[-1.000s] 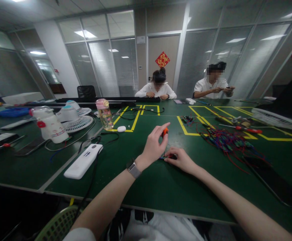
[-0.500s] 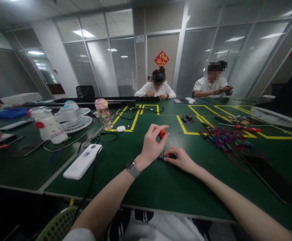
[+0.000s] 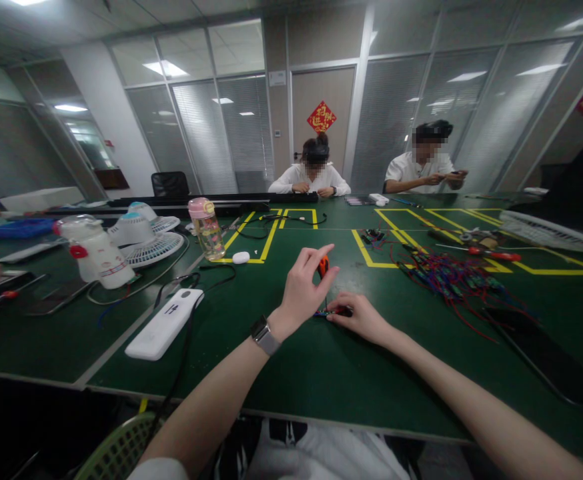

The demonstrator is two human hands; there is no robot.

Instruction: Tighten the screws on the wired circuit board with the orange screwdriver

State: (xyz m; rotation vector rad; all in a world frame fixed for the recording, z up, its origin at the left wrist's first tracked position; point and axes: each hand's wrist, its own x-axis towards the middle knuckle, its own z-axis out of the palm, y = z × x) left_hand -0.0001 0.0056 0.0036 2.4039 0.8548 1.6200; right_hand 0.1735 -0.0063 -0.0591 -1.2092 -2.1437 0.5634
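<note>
My left hand [image 3: 302, 290] pinches the orange handle of a small screwdriver [image 3: 323, 267], held upright with its tip down on a small wired part [image 3: 335, 311] on the green table [image 3: 321, 367]. A grey watch sits on that wrist. My right hand [image 3: 361, 317] lies low on the table, its fingertips pressed on the small part to hold it down. A heap of similar parts with red and blue wires [image 3: 451, 283] lies to the right, apart from both hands.
A white power bank [image 3: 165, 323] with a black cable lies at left. Beyond it stand a pink-capped bottle [image 3: 206, 229], a white bottle [image 3: 96, 252] and small fans [image 3: 146, 233]. A red screwdriver [image 3: 491, 254] lies at far right. Two people sit across the table.
My left hand's fingers have shifted round the screwdriver handle, index finger curling down then stretching out again. The right hand stays on the part. The view has drifted slightly.
</note>
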